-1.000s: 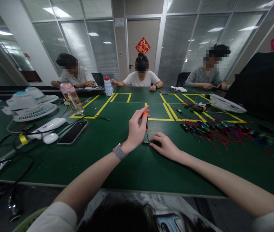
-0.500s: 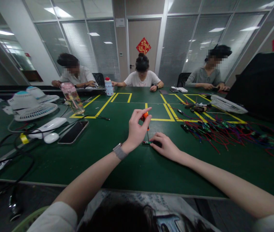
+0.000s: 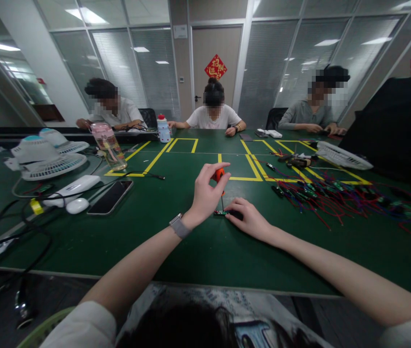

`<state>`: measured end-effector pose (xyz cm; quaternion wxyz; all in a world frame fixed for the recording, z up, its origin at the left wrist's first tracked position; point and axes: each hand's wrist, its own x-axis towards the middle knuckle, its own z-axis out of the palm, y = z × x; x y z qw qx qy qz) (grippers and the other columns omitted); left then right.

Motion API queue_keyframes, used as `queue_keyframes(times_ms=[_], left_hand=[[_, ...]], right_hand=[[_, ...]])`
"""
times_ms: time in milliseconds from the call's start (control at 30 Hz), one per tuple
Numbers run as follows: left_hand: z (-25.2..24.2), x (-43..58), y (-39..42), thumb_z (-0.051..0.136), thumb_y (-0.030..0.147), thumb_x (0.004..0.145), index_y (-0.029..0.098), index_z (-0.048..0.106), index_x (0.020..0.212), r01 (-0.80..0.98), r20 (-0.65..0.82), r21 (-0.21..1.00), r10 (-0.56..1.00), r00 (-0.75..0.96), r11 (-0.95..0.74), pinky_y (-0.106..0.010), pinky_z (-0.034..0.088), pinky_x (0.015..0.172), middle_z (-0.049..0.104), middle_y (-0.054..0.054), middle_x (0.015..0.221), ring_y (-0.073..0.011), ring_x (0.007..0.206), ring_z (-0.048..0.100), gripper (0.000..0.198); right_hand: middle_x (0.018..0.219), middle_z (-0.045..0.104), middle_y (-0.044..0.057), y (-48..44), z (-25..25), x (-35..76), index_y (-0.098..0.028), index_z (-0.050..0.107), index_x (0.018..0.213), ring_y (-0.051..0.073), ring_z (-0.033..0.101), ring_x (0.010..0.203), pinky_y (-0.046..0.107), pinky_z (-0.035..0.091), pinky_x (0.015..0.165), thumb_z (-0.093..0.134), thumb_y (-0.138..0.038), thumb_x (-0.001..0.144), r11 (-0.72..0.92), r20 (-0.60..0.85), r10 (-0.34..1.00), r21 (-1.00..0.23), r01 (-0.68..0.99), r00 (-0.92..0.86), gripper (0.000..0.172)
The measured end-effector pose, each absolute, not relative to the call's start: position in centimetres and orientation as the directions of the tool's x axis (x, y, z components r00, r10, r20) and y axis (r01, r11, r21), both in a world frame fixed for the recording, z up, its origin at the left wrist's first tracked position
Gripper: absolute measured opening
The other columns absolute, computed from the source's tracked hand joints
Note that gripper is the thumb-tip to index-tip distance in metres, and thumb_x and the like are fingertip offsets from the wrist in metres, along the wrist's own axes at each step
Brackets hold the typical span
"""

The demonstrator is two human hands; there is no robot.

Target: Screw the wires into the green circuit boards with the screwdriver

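The left hand is curled around the orange handle of a screwdriver, gripping it upright, with the index finger and thumb reaching past the handle. The shaft runs down to a small green circuit board, which lies on the table just beyond the right hand. The right hand is low on the table, its thumb and fingertips closed on the right end of the board. A watch with a grey strap is on the left wrist.

Around them spreads the dark green table, marked with yellow tape. To the right lies a tangle of red and blue wires with small boards among them, and beyond it some dark-handled tools near a white slatted object. To the left are a phone, a white mouse, black cables and two white fans. A pink-lidded bottle stands to their right, with a pale blue bottle farther off. Three people sit along the far side, the middle one in front of a door bearing a red diamond sign
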<state>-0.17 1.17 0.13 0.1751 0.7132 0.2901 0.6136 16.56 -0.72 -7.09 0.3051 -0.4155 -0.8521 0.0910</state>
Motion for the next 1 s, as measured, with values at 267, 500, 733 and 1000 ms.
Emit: queue_keyframes(times_ms=[267,500,733,1000], left_hand=[[0.52,-0.56,1.34,0.041,0.020,0.096,0.023,0.062,0.115,0.137,0.778,0.609,0.622,0.088,-0.781,-0.027,0.048,0.081,0.060,-0.005,0.105,-0.0124,0.091,0.059,0.028],[0.87,-0.55,1.10,0.060,0.024,0.087,0.021,0.067,0.098,0.232,0.798,0.569,0.598,0.074,-0.789,-0.026,0.048,0.078,0.060,-0.003,0.093,-0.0128,0.086,0.057,0.014],[0.43,-0.28,0.98,0.042,0.026,0.097,0.021,0.059,0.118,0.034,0.723,0.678,0.675,0.149,-0.734,-0.027,0.051,0.080,0.065,-0.007,0.112,-0.0132,0.092,0.064,0.027],[0.62,-0.58,0.93,0.052,0.027,0.092,0.022,0.067,0.103,0.233,0.791,0.573,0.604,0.091,-0.786,-0.028,0.048,0.081,0.059,-0.004,0.097,-0.0138,0.088,0.058,0.020]], right_hand=[[0.089,0.062,0.007,-0.69,-7.11,16.56,-0.018,0.068,0.093,0.021,0.058,0.086,0.037,0.047,0.080,0.061,-0.017,0.085,0.641,0.447,0.762,-0.409,0.650,-0.469,0.011],[0.089,0.062,0.007,-0.76,-7.01,16.52,-0.017,0.068,0.093,0.022,0.057,0.086,0.037,0.047,0.080,0.062,-0.016,0.085,0.634,0.436,0.768,-0.415,0.652,-0.470,0.010],[0.090,0.062,0.007,-0.73,-7.10,16.61,-0.017,0.068,0.094,0.022,0.057,0.087,0.037,0.047,0.081,0.061,-0.018,0.086,0.634,0.438,0.768,-0.422,0.648,-0.467,0.011],[0.090,0.062,0.007,-0.73,-7.06,16.63,-0.018,0.068,0.093,0.022,0.058,0.086,0.038,0.047,0.080,0.060,-0.019,0.086,0.640,0.444,0.762,-0.409,0.651,-0.471,0.011]])
